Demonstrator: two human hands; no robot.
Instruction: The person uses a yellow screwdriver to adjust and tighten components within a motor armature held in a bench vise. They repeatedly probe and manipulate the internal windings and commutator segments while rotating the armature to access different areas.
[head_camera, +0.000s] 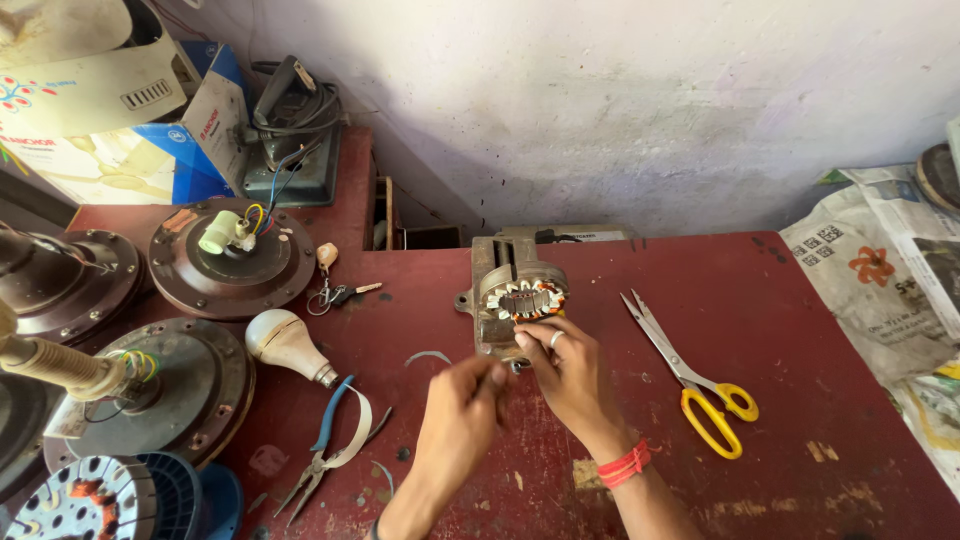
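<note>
A small metal motor housing with copper windings (512, 296) lies on the red table (700, 300) near the wall. My right hand (565, 365), with a ring and a red thread at the wrist, rests its fingers on the housing's near edge. My left hand (462, 405) is pinched closed right beside it, fingertips meeting the right hand's below the housing. What the left fingers pinch is too small to tell.
Yellow-handled scissors (690, 378) lie right of the hands. Blue-handled pliers (325, 450), a light bulb (288, 345), keys (335, 290) and several brown fan motor housings (232, 258) fill the left side. Newspaper (880, 280) covers the right edge. A boxy device with cables (292, 140) stands at the back.
</note>
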